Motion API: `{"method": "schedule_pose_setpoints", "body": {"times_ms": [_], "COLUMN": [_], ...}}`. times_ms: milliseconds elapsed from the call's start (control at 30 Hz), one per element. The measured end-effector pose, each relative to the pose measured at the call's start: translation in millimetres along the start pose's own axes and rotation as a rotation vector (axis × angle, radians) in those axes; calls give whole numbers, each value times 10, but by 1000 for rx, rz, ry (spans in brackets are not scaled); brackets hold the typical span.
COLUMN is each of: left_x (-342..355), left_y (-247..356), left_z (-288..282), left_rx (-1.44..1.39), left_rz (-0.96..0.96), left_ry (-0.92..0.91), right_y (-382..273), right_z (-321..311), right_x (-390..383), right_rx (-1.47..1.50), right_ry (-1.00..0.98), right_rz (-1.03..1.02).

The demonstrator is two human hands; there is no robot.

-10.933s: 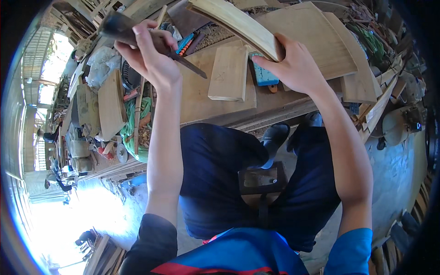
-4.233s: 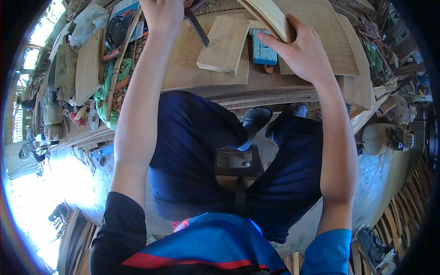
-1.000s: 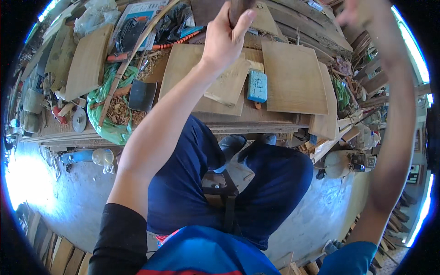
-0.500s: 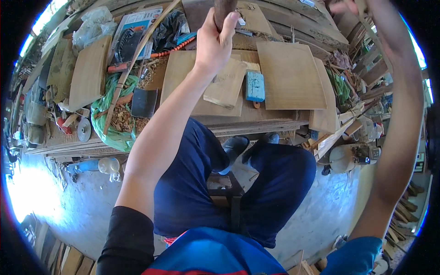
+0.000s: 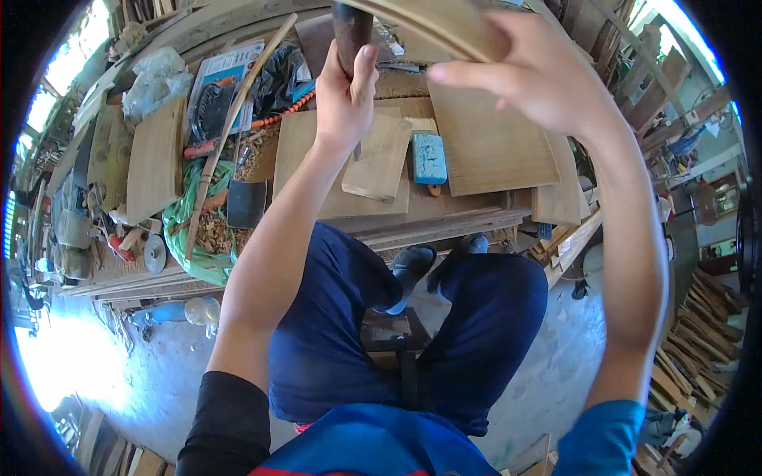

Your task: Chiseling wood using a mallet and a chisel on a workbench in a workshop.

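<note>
My left hand (image 5: 345, 103) is wrapped around a chisel (image 5: 353, 40) with a thick, dark brown handle, held upright. Its narrow tip shows below my fist, at the edge of a small pale wood block (image 5: 381, 163). That block lies on a wider flat board (image 5: 305, 170) on the bench. At the upper right, my right hand (image 5: 548, 75), smeared by motion, grips the end of a pale wooden bar (image 5: 444, 24). The bar reaches left across the top of the chisel handle; whether they touch I cannot tell.
Right of the block lie a blue block-shaped thing (image 5: 429, 159) and a large thin board (image 5: 492, 151). Leftward are a black sheet (image 5: 247, 205), a green plastic bag (image 5: 186, 214) of shavings, a long wood strip (image 5: 226, 135) and a grinding disc (image 5: 155, 254).
My right hand has come down and left from the upper right corner, bringing the wooden bar over the chisel. My left hand keeps its grip; the view has shifted slightly.
</note>
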State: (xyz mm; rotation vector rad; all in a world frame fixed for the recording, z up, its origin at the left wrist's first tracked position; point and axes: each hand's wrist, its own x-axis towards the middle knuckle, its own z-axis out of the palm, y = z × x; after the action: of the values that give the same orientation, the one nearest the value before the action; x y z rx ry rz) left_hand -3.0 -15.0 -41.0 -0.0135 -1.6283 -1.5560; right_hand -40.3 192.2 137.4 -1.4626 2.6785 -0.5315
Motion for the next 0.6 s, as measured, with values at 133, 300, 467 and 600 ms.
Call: {"method": "schedule_pose_setpoints", "body": {"times_ms": [133,300,467,600], "left_x": [7,61,393,459], "left_y": [168,165,280,128], "left_z": [90,-13,74,184], "left_rx": [-57,-113,-128,-129], "left_rz": [8,-104,-120,-114], "left_ry": [-22,135,185,180], "right_y": [519,1057,1119,1175], "right_z": [511,1548,1513,1458], "right_x": [-385,-552,-462,-514], "right_rx": [874,1007,853,911], "right_ry": [397,356,450,409], "right_rz": [98,444,325,367]}}
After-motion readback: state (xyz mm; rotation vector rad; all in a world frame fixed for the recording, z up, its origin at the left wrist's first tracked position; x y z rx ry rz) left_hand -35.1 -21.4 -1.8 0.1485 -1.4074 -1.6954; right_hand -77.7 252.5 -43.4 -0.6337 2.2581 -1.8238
